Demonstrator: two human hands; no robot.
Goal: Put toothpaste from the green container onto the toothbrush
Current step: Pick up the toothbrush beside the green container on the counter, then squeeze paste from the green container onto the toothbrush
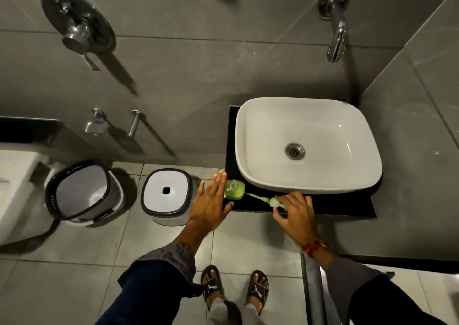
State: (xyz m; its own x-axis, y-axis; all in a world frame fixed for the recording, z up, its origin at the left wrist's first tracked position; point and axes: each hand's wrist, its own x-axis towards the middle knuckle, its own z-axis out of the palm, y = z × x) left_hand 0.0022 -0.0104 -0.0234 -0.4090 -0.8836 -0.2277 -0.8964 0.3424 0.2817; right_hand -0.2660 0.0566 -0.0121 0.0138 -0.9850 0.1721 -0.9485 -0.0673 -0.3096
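Note:
A green container lies on the black counter just in front of the white basin's left corner. A green toothbrush lies to its right, its handle running toward a pale cap-like end near my right hand. My left hand hovers flat, fingers spread, right beside the container's left side and holds nothing. My right hand rests on the counter's front edge; its fingertips pinch the toothbrush's right end.
A white basin with a metal drain sits on the counter; a chrome tap juts from the wall above it. On the floor to the left stand a white stool and a bucket. My sandalled feet are below.

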